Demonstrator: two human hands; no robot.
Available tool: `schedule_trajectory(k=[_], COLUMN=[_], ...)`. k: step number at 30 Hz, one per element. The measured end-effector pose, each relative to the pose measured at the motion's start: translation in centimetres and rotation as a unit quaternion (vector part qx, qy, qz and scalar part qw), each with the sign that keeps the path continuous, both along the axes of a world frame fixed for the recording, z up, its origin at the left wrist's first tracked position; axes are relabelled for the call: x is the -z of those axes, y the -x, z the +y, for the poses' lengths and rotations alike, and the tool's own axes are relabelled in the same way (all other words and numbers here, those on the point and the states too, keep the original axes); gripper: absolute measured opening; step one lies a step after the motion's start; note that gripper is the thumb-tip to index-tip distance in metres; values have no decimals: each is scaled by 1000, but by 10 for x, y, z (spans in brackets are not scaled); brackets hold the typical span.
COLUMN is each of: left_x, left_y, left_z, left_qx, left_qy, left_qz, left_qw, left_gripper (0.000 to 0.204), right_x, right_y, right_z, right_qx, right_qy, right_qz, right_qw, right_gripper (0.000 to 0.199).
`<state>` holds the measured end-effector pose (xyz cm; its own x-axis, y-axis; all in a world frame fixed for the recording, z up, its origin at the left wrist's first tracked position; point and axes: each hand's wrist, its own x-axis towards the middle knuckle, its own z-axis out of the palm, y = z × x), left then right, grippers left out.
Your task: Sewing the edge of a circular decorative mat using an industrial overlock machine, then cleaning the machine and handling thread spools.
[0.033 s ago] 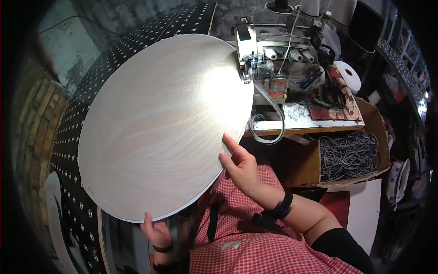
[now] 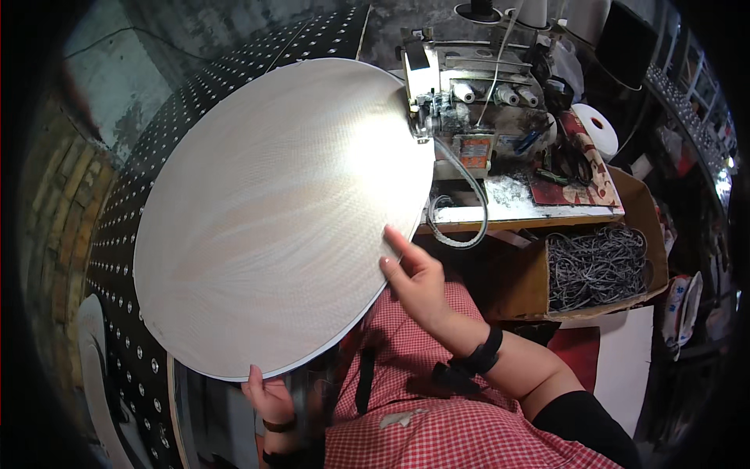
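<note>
A large, flat, pale oval mat point(image 2: 258, 227) with a thin white rim reaches from my lap up to an overlock sewing machine point(image 2: 469, 102). Its upper right edge lies under the machine's lit head, and the contact there is too bright and small to make out. At the near edge, my left hand point(image 2: 269, 400) is closed on the rim, thumb on top and the other fingers mostly hidden underneath. Further right along the edge, my right hand point(image 2: 418, 285) pinches the rim, with index finger and thumb showing and the rest hidden.
Beneath the mat is a black table point(image 2: 133, 313) dotted with metal studs. A grey cord point(image 2: 473, 195) loops off the machine's bench point(image 2: 519, 199). To the right, a cardboard box point(image 2: 527, 285) holds tangled grey trimmings point(image 2: 598, 270). A white thread cone point(image 2: 598, 133) lies behind it.
My right hand has shifted very slightly to the right along the mat's edge. The mat and my left hand look the same.
</note>
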<state>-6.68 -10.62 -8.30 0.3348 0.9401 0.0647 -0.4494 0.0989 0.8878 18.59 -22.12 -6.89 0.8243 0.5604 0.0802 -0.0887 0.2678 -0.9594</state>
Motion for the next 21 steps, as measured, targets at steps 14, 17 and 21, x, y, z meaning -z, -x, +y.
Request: schedule_trajectory(k=[14,17,21], left_x=[-2,-2,3], left_y=[-12,-8,-10], left_z=[0,11,3], left_qx=[16,-91,-23], left_qy=[58,111,20], left_qz=[-45,-123,-8], left_qw=[997,982,1000], left_gripper=[35,37,37], right_x=[-2,-9,0], right_y=[-20,-25,6], right_z=[-1,-3,-5], right_qx=[34,61,7], right_qy=[-75,-51,-31], right_qz=[8,9,-29], right_qw=[997,997,999], right_gripper=[38,40,44])
